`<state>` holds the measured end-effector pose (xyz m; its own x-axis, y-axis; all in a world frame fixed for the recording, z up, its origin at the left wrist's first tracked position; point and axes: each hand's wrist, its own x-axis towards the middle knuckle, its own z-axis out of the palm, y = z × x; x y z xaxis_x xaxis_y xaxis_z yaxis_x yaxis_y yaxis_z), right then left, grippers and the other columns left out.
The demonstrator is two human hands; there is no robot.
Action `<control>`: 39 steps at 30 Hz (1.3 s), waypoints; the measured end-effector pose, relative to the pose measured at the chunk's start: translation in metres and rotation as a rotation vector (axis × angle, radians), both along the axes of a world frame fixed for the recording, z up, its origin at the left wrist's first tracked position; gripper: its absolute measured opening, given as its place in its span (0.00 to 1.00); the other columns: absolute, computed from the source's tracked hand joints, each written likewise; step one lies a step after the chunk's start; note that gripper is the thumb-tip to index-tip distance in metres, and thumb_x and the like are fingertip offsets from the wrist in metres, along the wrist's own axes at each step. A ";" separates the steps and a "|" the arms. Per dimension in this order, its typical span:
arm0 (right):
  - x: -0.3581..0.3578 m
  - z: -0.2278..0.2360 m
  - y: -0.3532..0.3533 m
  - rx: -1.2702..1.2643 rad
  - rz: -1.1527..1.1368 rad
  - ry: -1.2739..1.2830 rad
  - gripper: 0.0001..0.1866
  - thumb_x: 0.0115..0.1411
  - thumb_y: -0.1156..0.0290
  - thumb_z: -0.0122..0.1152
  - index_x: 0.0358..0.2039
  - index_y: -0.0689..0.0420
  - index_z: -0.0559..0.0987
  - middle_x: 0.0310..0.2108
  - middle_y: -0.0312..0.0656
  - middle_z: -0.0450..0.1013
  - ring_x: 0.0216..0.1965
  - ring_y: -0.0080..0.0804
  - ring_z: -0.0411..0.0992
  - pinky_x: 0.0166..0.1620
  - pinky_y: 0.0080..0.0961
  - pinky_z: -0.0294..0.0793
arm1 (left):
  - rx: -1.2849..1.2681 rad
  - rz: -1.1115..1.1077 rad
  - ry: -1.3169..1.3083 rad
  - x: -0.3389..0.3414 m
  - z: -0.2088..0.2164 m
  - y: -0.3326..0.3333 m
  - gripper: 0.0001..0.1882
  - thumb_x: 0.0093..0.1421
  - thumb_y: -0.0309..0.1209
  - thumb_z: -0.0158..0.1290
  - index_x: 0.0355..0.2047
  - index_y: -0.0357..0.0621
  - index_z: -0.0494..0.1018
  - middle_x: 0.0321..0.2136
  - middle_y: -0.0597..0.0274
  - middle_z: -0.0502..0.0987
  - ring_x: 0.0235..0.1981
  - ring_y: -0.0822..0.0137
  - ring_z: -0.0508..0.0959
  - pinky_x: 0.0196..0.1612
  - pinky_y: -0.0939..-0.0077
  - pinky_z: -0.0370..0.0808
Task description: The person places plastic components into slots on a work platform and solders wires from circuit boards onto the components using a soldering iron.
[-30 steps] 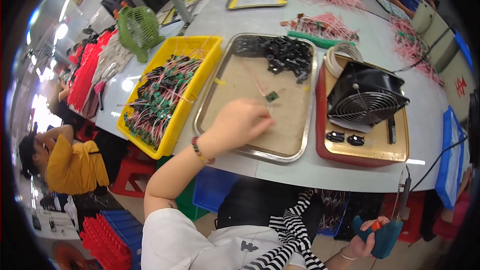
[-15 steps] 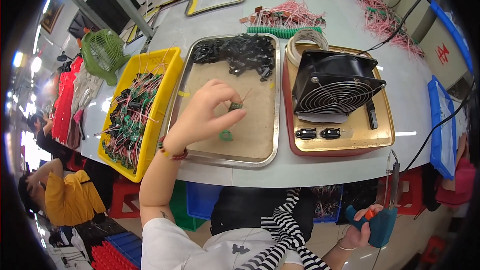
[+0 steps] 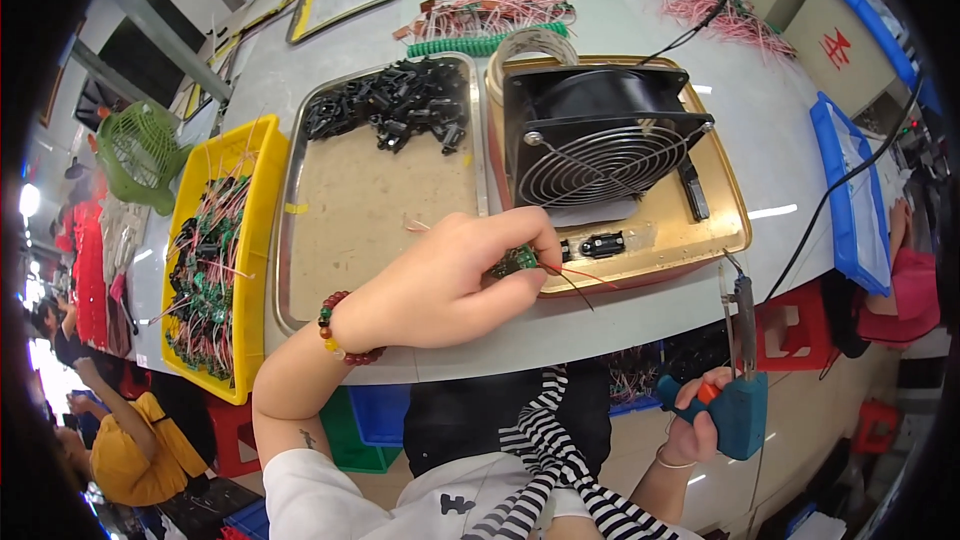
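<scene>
My left hand (image 3: 450, 285) is closed in a pinch on a small green circuit board (image 3: 517, 260), mostly hidden by the fingers. Thin red and dark wires (image 3: 580, 278) trail from it to the right. The hand hovers at the front left corner of a gold tray (image 3: 715, 230). Just beyond the fingertips, a small black plastic housing (image 3: 603, 244) lies on that tray; another is partly covered by the hand. At the lower right, my right hand (image 3: 690, 432) grips a teal soldering gun (image 3: 743, 425) with an orange trigger, its tip pointing up beside the table edge.
A black fan (image 3: 605, 145) and a tape roll (image 3: 535, 43) stand on the gold tray. Left of it, a metal tray (image 3: 345, 195) bears a pile of black housings (image 3: 395, 105). A yellow bin (image 3: 255, 240) holds wired green boards. A black cable (image 3: 720, 0) crosses the right side.
My left hand has moved right, from over the metal tray to the gold tray's front edge, carrying the circuit board. The soldering gun stays in my right hand. The whole view has shifted.
</scene>
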<state>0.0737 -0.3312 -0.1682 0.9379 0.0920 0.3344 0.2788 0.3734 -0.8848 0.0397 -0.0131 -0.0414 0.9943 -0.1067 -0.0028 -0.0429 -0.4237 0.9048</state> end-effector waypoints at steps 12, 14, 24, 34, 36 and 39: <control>-0.006 0.012 0.013 -0.042 0.022 0.088 0.27 0.42 0.64 0.63 0.42 0.61 0.67 0.34 0.44 0.66 0.21 0.29 0.66 0.25 0.20 0.64 | 0.113 -0.029 -0.101 0.011 -0.014 -0.004 0.02 0.54 0.24 0.49 0.29 0.39 0.68 0.20 0.61 0.72 0.15 0.68 0.70 0.20 0.79 0.63; -0.006 0.017 0.016 -0.068 0.019 0.106 0.29 0.41 0.61 0.66 0.41 0.61 0.66 0.34 0.43 0.66 0.21 0.29 0.67 0.25 0.20 0.64 | 0.120 -0.030 -0.082 0.011 -0.017 -0.003 0.03 0.54 0.24 0.49 0.29 0.39 0.69 0.20 0.61 0.71 0.15 0.68 0.70 0.19 0.79 0.63; -0.005 0.012 0.020 -0.046 0.127 -0.004 0.24 0.42 0.70 0.58 0.41 0.65 0.65 0.37 0.48 0.63 0.19 0.31 0.64 0.22 0.20 0.63 | 0.034 -0.037 -0.019 0.004 -0.016 0.009 0.03 0.52 0.22 0.49 0.28 0.38 0.69 0.20 0.65 0.70 0.17 0.74 0.69 0.20 0.82 0.63; -0.010 0.018 0.026 -0.095 0.130 0.025 0.25 0.42 0.68 0.59 0.41 0.64 0.65 0.37 0.47 0.63 0.19 0.31 0.65 0.22 0.20 0.63 | 0.040 0.025 -0.069 0.004 -0.020 0.010 0.03 0.52 0.24 0.50 0.26 0.38 0.68 0.17 0.64 0.69 0.17 0.74 0.69 0.20 0.81 0.63; -0.013 0.020 0.029 -0.107 0.115 0.038 0.26 0.42 0.68 0.59 0.42 0.64 0.66 0.37 0.47 0.64 0.20 0.30 0.65 0.22 0.20 0.63 | 0.099 0.062 -0.052 0.005 -0.018 0.010 0.03 0.52 0.25 0.50 0.26 0.38 0.69 0.16 0.63 0.69 0.16 0.73 0.69 0.20 0.80 0.63; -0.018 0.023 0.034 -0.161 0.084 0.077 0.26 0.42 0.69 0.58 0.43 0.65 0.66 0.37 0.47 0.64 0.21 0.30 0.65 0.23 0.20 0.63 | 0.198 0.112 -0.085 0.005 -0.024 0.011 0.05 0.52 0.26 0.52 0.25 0.38 0.69 0.16 0.60 0.70 0.15 0.70 0.70 0.20 0.79 0.64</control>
